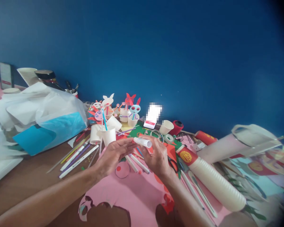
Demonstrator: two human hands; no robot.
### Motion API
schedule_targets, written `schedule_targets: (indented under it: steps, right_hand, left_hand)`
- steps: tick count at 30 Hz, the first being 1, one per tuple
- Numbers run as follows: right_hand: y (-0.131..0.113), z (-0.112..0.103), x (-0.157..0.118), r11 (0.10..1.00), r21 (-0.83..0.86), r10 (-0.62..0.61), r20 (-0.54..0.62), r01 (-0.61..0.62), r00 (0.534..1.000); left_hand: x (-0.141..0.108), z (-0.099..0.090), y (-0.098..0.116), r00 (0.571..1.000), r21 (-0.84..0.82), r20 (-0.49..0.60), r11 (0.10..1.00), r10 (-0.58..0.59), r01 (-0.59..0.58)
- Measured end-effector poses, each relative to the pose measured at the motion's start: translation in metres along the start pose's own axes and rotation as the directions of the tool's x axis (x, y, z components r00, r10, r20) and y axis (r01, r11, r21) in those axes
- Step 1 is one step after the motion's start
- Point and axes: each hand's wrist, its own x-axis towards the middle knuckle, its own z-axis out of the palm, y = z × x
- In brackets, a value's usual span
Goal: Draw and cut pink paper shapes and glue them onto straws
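Observation:
My right hand (pixel 156 156) is closed around a small white paper roll (pixel 143 142), its open end facing me. My left hand (pixel 115 154) reaches the roll's left end, fingertips close to it with the fingers stretched and slightly apart. Below the hands lies a pink sheet (pixel 137 195) with cut-out edges. A pink circle (pixel 122 169) with a red dot rests near its top. White markers (pixel 138 164) lie just under the hands.
Paper cups (pixel 109 135) with animal figures stand behind. Left are pens (pixel 79 160) and a plastic bag (pixel 42 104). To the right lie scissors (pixel 172 164), a long cup stack (pixel 213 179) and a tape roll (pixel 168 138). A lit phone (pixel 150 124) leans near the blue wall.

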Motion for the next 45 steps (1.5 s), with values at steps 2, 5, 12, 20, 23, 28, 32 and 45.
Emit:
schedule_targets:
  steps: [2,5,12,20,23,28,32,45]
  right_hand:
    - [0.0,0.0,0.0,1.0,-0.019,-0.013,0.002,0.013,1.0]
    - [-0.002,0.002,-0.001,1.0,-0.023,-0.009,0.012,0.009,1.0]
    - [-0.006,0.006,-0.003,0.999,0.046,-0.004,0.024,0.003,1.0]
    - [-0.003,0.003,-0.001,1.0,-0.01,0.022,0.002,-0.022,1.0]
    - [-0.002,0.001,0.0,1.0,-0.018,0.007,0.007,-0.007,1.0]
    - [-0.001,0.003,-0.001,1.0,-0.021,0.014,0.045,-0.013,0.999]
    - [-0.004,0.006,-0.003,0.999,0.038,0.023,0.07,-0.026,0.997]
    - [-0.002,0.006,-0.002,0.997,0.02,0.075,0.024,-0.076,0.997]
  left_hand:
    - [0.001,-0.001,0.0,1.0,0.002,-0.011,1.0,0.003,-0.003]
    - [0.001,0.0,0.001,1.0,0.014,-0.023,1.0,0.0,0.0]
    - [-0.001,0.004,0.002,1.0,0.041,-0.017,0.999,-0.015,0.015]
    - [-0.002,0.003,-0.002,0.999,0.021,-0.044,1.0,-0.018,0.019]
    - [-0.001,0.001,-0.001,1.0,0.02,-0.025,1.0,-0.007,0.008]
    - [0.001,-0.003,0.0,1.0,0.042,-0.01,0.999,-0.001,0.001]
    - [0.003,-0.006,0.0,1.0,0.043,-0.013,0.999,-0.005,0.006]
    - [0.002,-0.003,-0.001,0.998,0.055,-0.024,0.997,-0.059,0.06]
